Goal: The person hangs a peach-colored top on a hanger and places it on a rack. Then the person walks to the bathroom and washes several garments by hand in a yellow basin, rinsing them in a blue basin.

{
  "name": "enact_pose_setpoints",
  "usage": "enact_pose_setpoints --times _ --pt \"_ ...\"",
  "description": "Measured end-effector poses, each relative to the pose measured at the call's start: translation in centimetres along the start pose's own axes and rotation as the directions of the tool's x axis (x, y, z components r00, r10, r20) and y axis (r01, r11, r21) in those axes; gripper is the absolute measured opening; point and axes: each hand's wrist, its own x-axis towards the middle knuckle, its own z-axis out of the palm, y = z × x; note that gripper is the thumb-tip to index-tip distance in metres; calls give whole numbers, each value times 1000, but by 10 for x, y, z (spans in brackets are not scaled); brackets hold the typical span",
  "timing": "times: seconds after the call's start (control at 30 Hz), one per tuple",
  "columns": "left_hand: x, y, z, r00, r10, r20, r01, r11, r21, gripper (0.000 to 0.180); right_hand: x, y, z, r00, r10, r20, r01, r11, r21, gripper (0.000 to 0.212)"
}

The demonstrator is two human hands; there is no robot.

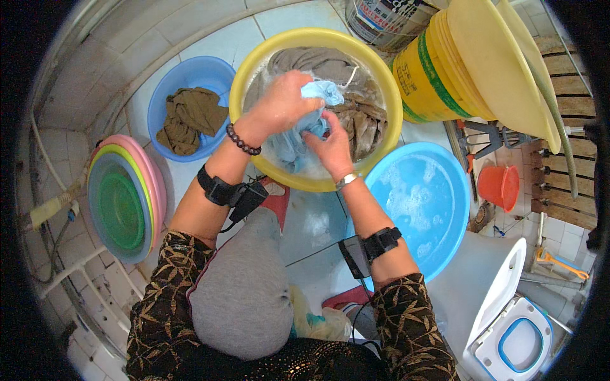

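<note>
Over a yellow basin of sudsy water, my left hand is closed on a wet light-blue cloth. My right hand, just below and to the right, pinches the same cloth between thumb and fingers. Part of the blue cloth hangs down into the water at the basin's near left. Grey fabric lies along the basin's far side, and brown fabric bunches at its right, both soaked. A white cord or strip shows near the grey fabric.
Left stands a blue basin holding brown cloth; nearer are stacked basins. At the right are a light-blue basin of soapy water, a yellow bucket, a red bucket and a toilet.
</note>
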Motion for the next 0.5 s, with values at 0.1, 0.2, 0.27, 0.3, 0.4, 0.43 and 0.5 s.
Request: enact_pose_setpoints --times 0.1,0.2,0.27,0.3,0.4,0.43,0.5 --pt "6 11 -26 990 -109 94 126 973 -196 36 9 -8 -26 995 100 20 -102 942 319 24" --pt "7 9 -45 963 -268 23 247 844 -477 23 8 -17 -65 991 134 -2 -107 801 589 7" --pt "7 3 -50 941 -337 29 272 702 -659 18 8 -18 -77 985 148 -85 -76 825 560 4" --pt "5 0 -47 934 -351 63 303 689 -659 19 7 -18 -75 995 97 5 -87 865 495 7" --pt "2 -7 -39 909 -404 104 389 732 -559 24 3 -16 -46 986 64 157 -95 975 201 26" --pt "0 -8 -37 932 -345 107 329 687 -648 25 -1 -15 -29 986 14 163 -34 992 123 40" --pt "-1 -8 -33 922 -359 143 340 577 -743 29 -3 -21 0 987 -23 157 9 996 93 84"
